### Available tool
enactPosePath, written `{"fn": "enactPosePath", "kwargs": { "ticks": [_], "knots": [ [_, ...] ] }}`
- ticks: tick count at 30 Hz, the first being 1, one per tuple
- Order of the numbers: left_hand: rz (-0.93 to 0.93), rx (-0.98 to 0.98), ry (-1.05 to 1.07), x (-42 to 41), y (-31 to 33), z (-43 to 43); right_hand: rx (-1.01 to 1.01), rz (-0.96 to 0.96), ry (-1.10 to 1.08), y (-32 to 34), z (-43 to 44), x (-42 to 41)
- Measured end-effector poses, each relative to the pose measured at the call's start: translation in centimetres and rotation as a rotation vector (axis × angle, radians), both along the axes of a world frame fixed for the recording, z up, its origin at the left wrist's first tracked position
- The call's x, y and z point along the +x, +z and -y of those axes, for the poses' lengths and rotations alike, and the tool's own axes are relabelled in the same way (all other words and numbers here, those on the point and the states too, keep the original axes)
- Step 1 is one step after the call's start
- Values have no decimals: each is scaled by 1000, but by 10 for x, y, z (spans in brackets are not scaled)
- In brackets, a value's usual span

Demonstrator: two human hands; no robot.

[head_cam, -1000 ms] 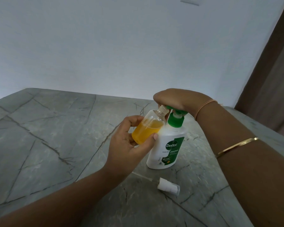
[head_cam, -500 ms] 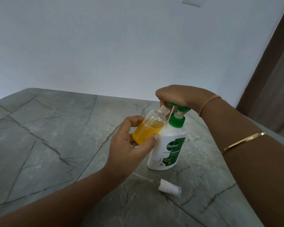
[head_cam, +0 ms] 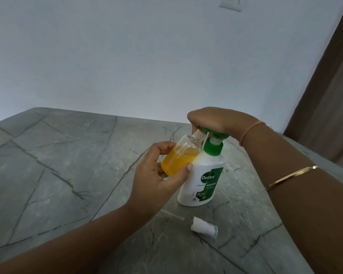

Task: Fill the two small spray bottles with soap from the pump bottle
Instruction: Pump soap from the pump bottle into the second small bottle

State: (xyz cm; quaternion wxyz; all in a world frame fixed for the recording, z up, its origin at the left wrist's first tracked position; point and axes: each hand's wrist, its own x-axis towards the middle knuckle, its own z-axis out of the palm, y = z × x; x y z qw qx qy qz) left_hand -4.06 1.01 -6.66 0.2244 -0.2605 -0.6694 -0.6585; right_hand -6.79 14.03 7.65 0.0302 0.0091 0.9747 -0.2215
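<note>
My left hand (head_cam: 156,175) grips a small clear spray bottle (head_cam: 178,157), uncapped and tilted, more than half full of orange soap. Its open neck sits under the green nozzle of the white pump bottle (head_cam: 202,180), which stands upright on the table. My right hand (head_cam: 212,120) rests on top of the green pump head, with its fingers curled over the front of it. The spray cap (head_cam: 204,227) with its thin tube lies on the table in front of the pump bottle. Only one small spray bottle is in view.
The grey marble table (head_cam: 57,175) runs to the white wall behind. Its right edge slants past my right forearm, with a brown door or curtain (head_cam: 329,95) beyond.
My right hand let the pump head rise half a second ago and has now come down on it again. The small bottle stays at the nozzle.
</note>
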Motion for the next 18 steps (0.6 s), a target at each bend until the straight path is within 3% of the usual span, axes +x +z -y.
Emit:
{"fn": "enactPosePath", "kwargs": {
  "ticks": [5,18],
  "knots": [
    [8,-9,20,-1,-1,0,85,26,17,4,-2,-1],
    [-3,-4,21,-2,1,0,-46,0,20,-8,-3,-4]
  ]
}}
